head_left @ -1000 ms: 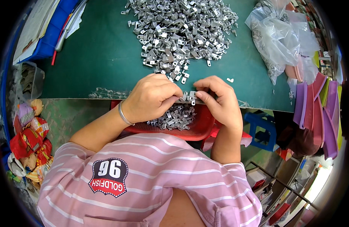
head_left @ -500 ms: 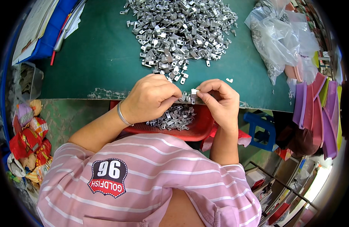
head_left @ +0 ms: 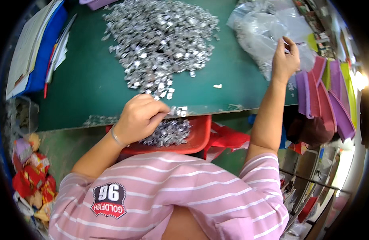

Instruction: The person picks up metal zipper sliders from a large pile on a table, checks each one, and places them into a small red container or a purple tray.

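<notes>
My left hand (head_left: 141, 118), a bracelet at its wrist, is at the near edge of the green table (head_left: 88, 72). Its thumb and forefinger pinch at a small silver metal bracket (head_left: 173, 111), and a few more brackets lie beside the fingertips. Over a clear plastic bag (head_left: 256, 34) at the far right, my right hand (head_left: 286, 62) reaches out with thumb and fingers curled together. Whatever it may hold is too small to make out. A large heap of metal brackets (head_left: 162, 38) covers the middle of the table.
Below the table edge, a red basket (head_left: 206, 132) holds more brackets. A small white piece (head_left: 217, 86) lies right of the heap. Blue document trays (head_left: 46, 56) stand at left. Purple, pink and green strips (head_left: 322, 94) rise at the right edge.
My right hand has left the brackets at the table edge and moved far right over the plastic bag. My left hand still pinches at the edge. The view has shifted.
</notes>
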`<state>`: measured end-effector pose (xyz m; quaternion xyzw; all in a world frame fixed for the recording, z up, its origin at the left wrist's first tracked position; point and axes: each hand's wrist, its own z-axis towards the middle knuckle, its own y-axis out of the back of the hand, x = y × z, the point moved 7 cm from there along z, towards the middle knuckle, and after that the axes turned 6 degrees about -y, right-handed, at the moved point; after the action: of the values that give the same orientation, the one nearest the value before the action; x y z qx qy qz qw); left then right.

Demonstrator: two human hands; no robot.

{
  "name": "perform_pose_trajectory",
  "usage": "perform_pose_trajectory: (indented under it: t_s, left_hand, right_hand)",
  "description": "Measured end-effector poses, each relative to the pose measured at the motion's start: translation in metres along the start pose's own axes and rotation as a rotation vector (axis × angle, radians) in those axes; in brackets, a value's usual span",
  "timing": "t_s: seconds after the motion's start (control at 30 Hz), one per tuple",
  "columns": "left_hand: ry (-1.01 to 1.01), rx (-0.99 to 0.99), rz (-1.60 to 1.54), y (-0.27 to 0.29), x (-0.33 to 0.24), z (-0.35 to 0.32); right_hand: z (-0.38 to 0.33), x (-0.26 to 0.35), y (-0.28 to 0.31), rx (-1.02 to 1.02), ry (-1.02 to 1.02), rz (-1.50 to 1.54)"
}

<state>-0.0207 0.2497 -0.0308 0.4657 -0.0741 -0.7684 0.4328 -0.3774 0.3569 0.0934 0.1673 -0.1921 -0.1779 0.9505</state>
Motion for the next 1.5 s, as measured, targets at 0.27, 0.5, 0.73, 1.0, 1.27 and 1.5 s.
perform_pose_trajectory:
  t_s: [0.27,0.5,0.73,1.0,1.27,1.5]
  left_hand:
    - [-0.013,-0.024,-0.026,0.004,0.004,-0.008]
    - [-0.117,0.175,-0.089,-0.005,-0.009,-0.007]
    - [0.081,-0.05,0.338,0.014,-0.001,0.01]
    - [0.199,-0.084,0.1,0.02,0.002,-0.007]
    - [0.186,-0.04,0.152,0.027,0.002,-0.011]
    - [0.141,0.037,0.138,0.027,0.001,-0.013]
  right_hand:
    - [-0.179,0.152,-0.006,1.109,-0.029,0.701]
    - [-0.194,0.169,0.013,1.184,-0.064,0.873]
    - [-0.188,0.179,-0.022,0.802,0.005,0.514]
    - [-0.197,0.173,-0.008,0.81,0.042,0.475]
    - [-0.198,0.162,-0.008,0.84,-0.092,0.468]
    - [-0.198,0.163,-0.008,0.845,-0.132,0.472]
